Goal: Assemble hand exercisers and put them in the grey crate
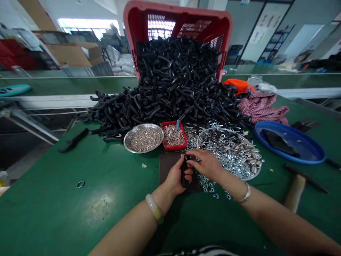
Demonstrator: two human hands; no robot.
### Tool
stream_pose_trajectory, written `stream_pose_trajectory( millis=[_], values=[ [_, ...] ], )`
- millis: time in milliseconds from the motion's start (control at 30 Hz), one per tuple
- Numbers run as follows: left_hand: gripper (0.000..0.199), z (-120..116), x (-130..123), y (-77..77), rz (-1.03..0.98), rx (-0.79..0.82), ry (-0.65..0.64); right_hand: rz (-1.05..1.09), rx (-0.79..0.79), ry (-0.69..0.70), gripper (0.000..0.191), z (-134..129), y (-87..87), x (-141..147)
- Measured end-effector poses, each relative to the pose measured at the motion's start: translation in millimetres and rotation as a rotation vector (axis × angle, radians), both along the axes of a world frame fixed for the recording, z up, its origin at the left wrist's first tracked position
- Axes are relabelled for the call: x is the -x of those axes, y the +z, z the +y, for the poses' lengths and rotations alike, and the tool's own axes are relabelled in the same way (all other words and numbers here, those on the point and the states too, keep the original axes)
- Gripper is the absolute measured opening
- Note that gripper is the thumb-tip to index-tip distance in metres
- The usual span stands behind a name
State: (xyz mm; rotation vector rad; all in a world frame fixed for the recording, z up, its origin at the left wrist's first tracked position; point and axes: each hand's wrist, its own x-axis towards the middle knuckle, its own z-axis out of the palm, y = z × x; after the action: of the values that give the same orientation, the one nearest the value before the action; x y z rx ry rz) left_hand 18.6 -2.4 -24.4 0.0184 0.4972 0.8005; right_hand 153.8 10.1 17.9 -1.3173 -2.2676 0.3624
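Note:
My left hand (178,176) is wrapped round a black plastic handle (184,174), held upright over a dark brown flat pad (165,167). At the handle's upper end, my right hand (206,163) pinches a small metal ring (188,157); whether the ring is around the end or only against it, I cannot tell. Just beyond the hands stand a red box (185,145) of small metal pins and a steel bowl (127,141) of tiny metal parts. A white-rimmed tray (259,171) heaped with nuts, rings and sleeves lies beside my right forearm.
A red crate (178,9) tipped towards me spills a big pile of black handles (170,89). On the right are a blue tray (314,149) holding a dark flat object, a hammer (295,192) and a checked cloth (263,106). One loose ring (80,184) lies at left.

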Motion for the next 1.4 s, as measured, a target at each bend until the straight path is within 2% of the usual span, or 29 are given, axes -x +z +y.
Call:
stream_pose_trajectory(
  millis=[100, 167, 233, 333, 433, 500, 533, 600, 667, 767, 833, 967, 1133, 1267, 1300, 1333, 1400],
  values=[
    [0.026, -2, -2, 1.6, 0.11, -0.029, 0.054, -0.117, -0.002, -0.077, 0.027, 0, 2.1, 4],
    [0.023, -4, -1, 1.8, 0.141, -0.051, 0.09, -0.177, 0.007, -0.082, 0.021, 2, 3.3, 6],
    [0.023, -5, 1, 1.8, 0.131, -0.057, 0.08, -0.205, 0.012, -0.074, 0.028, 2, 2.6, 6],
    [0.028, -6, 3, 2.3, 0.086, -0.039, 0.006, -0.249, -0.043, -0.034, 0.038, 0, 0.2, 4],
    [0.026, -5, 3, 4.3, 0.119, -0.051, 0.034, -0.338, -0.03, 0.11, 0.043, 8, 2.3, -6],
    [0.024, -5, 2, 5.9, 0.17, -0.049, 0.077, -0.406, 0.016, 0.117, 0.043, 25, 7.3, -19],
    [0.024, -5, 1, 6.6, 0.188, -0.041, 0.084, -0.448, 0.032, 0.053, 0.041, 37, 10.4, -27],
    [0.025, -5, 0, 7.3, 0.209, -0.026, 0.088, -0.541, 0.045, -0.161, 0.034, 65, 16.4, -45],
    [0.026, -5, -1, 7.2, 0.219, -0.036, 0.095, -0.608, 0.076, -0.284, 0.031, 94, 21.0, -63],
    [0.028, -6, -2, 6.3, 0.232, -0.066, 0.09, -0.675, 0.166, -0.326, 0.029, 124, 23.3, -87],
    [0.028, -7, -2, 5.7, 0.232, -0.093, 0.081, -0.707, 0.24, -0.301, 0.024, 132, 21.5, -97],
    [0.029, -9, -2, 4.4, 0.227, -0.129, 0.082, -0.708, 0.302, -0.254, 0.027, 128, 14.1, -106],
    [0.03, -9, 0, 3.0, 0.226, -0.148, 0.071, -0.61, 0.332, -0.234, 0.033, 102, 16.1, -131],
    [0.031, -9, -1, 2.5, 0.245, -0.163, 0.066, -0.332, 0.472, -0.018, 0.033, 82, 23.8, -159],
    [0.031, -9, -2, 2.6, 0.248, -0.167, 0.062, -0.275, 0.484, -0.007, 0.032, 81, 24.7, -163],
    [0.031, -8, -3, 2.9, 0.249, -0.171, 0.059, -0.267, 0.457, -0.054, 0.031, 82, 24.9, -165],
    [0.03, -8, -4, 3.6, 0.253, -0.176, 0.058, -0.371, 0.32, -0.254, 0.03, 90, 22.9, -164]
  ],
)
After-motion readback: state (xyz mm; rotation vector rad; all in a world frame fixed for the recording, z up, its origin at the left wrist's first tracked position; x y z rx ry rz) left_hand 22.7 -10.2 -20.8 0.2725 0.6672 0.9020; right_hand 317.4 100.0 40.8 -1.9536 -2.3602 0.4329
